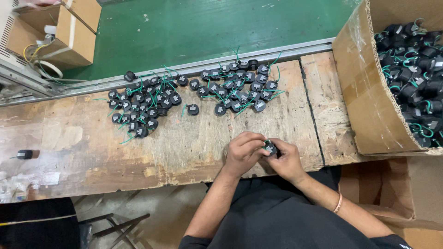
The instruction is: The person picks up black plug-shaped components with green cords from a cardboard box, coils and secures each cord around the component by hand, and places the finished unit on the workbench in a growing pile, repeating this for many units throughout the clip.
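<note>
Black part (271, 148) with green wires, pinched between left hand (243, 152) and right hand (286, 161); looks light, stiff, best gripped by its body

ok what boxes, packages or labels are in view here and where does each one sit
Large cardboard box: right end of the bench, open, brown, taped edge, full of small black parts with green wires.
Two brown cardboard boxes: top left, beyond the green belt, one open with cables spilling out.
Flattened brown cardboard: lower right, below the large box.
Clear plastic bags: left bench edge, crumpled, contents too small to tell.
No screens or signs show.
</note>
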A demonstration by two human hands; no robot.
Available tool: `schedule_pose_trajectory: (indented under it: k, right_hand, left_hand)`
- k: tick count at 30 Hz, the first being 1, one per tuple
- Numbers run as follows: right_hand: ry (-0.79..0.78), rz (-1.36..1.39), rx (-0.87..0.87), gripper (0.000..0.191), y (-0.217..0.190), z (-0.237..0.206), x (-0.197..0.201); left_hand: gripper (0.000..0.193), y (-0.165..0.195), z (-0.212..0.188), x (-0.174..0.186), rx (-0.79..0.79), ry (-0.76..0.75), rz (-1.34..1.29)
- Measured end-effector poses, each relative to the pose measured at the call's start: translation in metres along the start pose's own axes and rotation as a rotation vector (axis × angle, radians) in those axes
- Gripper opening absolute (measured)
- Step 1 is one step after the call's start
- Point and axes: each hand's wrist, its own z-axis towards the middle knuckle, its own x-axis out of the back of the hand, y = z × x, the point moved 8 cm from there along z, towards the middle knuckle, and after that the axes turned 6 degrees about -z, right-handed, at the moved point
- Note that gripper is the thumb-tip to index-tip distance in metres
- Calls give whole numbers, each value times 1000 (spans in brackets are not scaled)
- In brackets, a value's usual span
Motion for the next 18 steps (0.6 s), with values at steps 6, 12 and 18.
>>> schedule_pose_trajectory:
  k: [6,12,18]
  right_hand:
    - [-6,-222,159,39,-17,-5,-3]
    - [-46,-226,92,41,-12,-2,-1]
    - [-204,-91,229,39,-42,0,25]
  left_hand:
    - [30,-44,-21,-18,337,-84,-459]
    - [19,-35,-22,-11,189,10,-47]
    - [35,-18,-13,11,85,138,-177]
